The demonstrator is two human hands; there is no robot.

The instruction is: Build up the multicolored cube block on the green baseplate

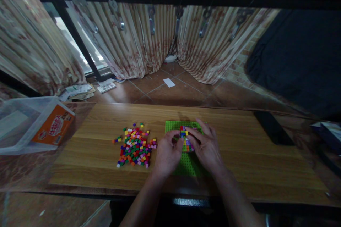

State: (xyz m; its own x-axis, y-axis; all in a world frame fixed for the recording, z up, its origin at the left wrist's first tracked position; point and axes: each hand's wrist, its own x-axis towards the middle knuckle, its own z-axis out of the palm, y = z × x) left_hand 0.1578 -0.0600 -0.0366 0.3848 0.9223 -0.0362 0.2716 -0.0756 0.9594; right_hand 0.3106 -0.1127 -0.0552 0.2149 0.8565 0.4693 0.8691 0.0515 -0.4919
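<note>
A green studded baseplate point(183, 166) lies on the wooden board in front of me. On it stands a block of small multicoloured building bricks point(184, 134), with blue, yellow, red, purple and orange among them. My left hand point(168, 154) is at the block's left side, its thumb and index finger curled in against the bricks. From the right, my right hand point(209, 145) reaches over the block, index finger and thumb on the bricks and the outer fingers lifted. The fingers hide part of the block. Left of the baseplate is a loose pile of small coloured cubes point(135, 147).
A clear plastic box point(29, 113) with an orange label stands at the far left. Toward the right lies a dark phone-like slab point(274, 127). Beyond the table are curtains point(149, 42), papers point(78, 91) on the tiled floor and a dark cloth-covered shape point(298, 56).
</note>
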